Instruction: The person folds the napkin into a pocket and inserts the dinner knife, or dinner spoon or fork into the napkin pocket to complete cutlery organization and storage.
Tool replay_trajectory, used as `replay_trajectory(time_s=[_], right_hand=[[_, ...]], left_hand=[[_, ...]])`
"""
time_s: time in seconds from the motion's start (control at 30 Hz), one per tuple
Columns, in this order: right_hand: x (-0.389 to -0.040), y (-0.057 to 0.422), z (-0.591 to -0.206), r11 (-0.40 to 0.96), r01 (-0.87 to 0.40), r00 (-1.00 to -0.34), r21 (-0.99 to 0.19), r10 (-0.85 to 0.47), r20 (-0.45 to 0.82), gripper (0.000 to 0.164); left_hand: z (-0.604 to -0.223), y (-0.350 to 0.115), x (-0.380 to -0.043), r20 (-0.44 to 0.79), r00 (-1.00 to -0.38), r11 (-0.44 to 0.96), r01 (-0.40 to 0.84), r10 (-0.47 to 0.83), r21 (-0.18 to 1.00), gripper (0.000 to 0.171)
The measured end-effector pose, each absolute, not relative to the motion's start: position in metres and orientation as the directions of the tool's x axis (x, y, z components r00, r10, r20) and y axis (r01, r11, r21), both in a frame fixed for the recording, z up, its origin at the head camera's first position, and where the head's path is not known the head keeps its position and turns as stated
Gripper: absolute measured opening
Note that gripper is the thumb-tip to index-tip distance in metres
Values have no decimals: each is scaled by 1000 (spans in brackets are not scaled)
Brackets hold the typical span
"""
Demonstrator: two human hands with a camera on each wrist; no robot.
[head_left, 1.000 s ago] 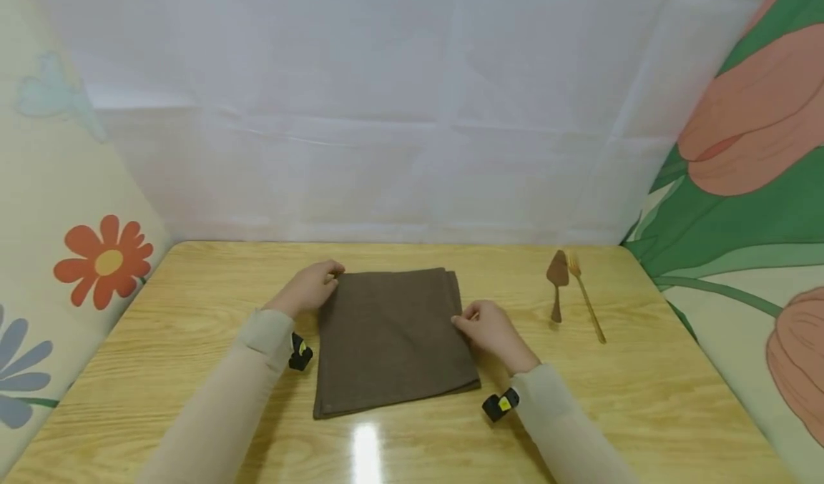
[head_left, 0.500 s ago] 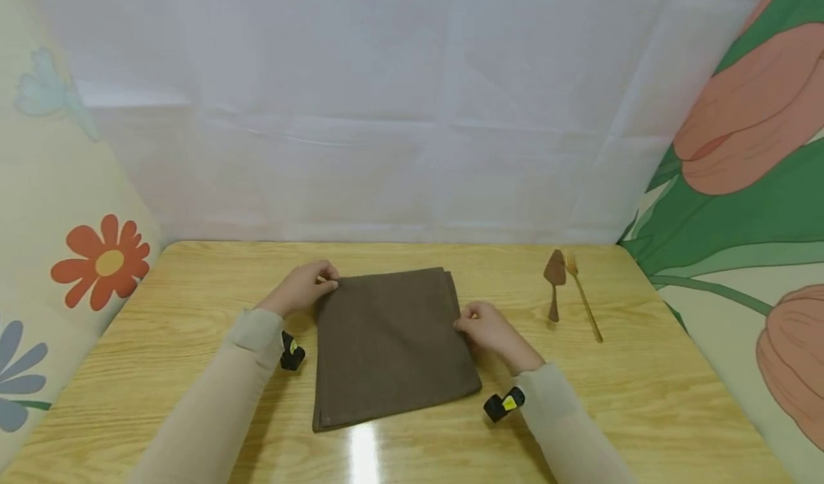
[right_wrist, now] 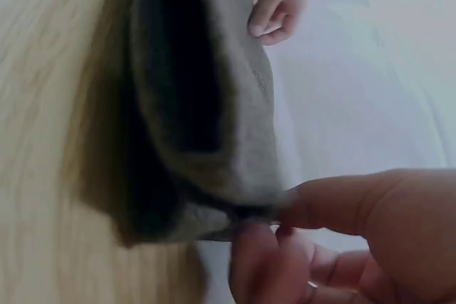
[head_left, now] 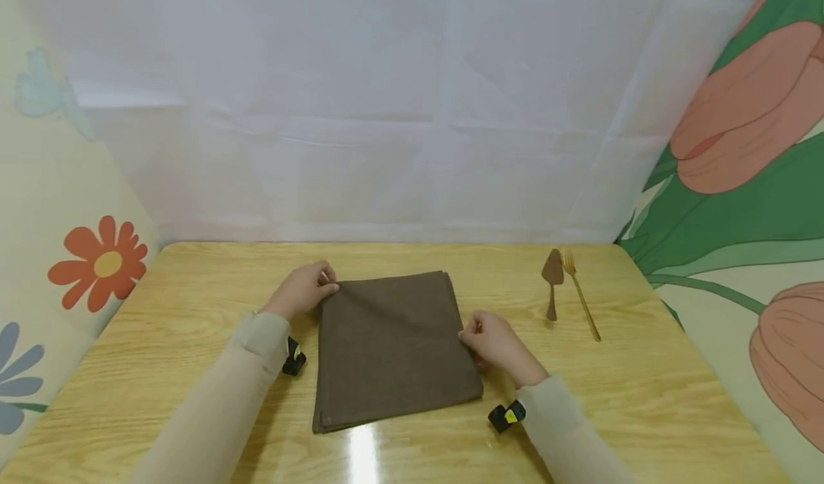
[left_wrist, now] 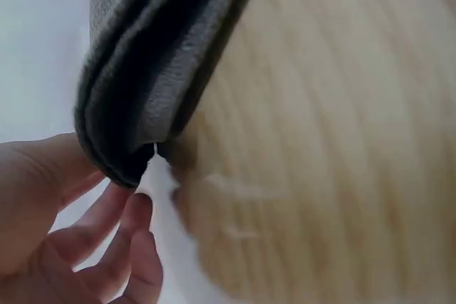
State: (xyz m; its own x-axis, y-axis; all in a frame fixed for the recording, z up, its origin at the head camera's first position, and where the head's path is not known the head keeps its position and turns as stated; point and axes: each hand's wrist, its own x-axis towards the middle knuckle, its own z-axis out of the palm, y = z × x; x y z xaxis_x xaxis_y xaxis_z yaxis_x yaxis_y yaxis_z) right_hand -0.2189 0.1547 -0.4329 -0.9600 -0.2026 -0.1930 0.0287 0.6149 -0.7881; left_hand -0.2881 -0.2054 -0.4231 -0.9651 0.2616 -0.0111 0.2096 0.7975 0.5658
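Observation:
A dark brown folded cloth lies on the table in the head view, a soft diagonal crease running across its top. My left hand pinches its far left corner between thumb and fingers. In the left wrist view that hand grips several stacked layers of the cloth. At the middle of the right edge my right hand pinches the cloth. The right wrist view has the right hand's thumb and fingers on the edge, with the folded layers gaping apart there.
On the right of the wooden table lie a brown cake server and a gold fork, side by side. A white sheet hangs behind the table. Flower-patterned panels flank it.
The right hand has moved slightly nearer and to the right along the cloth's edge. The cloth's layers at the far right corner lie more nearly flush, and the diagonal crease shows more.

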Motion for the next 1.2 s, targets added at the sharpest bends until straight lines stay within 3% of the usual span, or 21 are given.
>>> replay_trajectory(time_s=[0.17,0.27,0.33,0.47,0.6,0.87,1.2], right_hand=[[-212,151,-423,671,-44,-976,-741,-187,-112,15],[-203,142,-413,675,-112,-967,-729,-244,-77,9],[-197,135,-408,685,-170,-950,-708,-305,-67,15],[-185,120,-403,727,-231,-908,-647,-400,-125,37],[-178,107,-402,780,-239,-888,-579,-416,-193,52],[-179,93,-403,847,-221,-894,-484,-375,-246,58],[-191,84,-414,891,-288,-900,-352,-377,-217,64]], left_hand=[[-419,-200,-287,108,-955,810,292,277,509,5],[-413,-193,-285,135,-913,768,398,384,502,2],[-411,-189,-283,130,-871,733,472,474,489,7],[-413,-184,-280,91,-794,680,568,601,463,18],[-415,-184,-278,4,-758,672,580,652,461,30],[-417,-184,-276,-212,-698,701,550,684,454,58],[-415,-175,-269,-306,-691,753,560,655,346,69]])
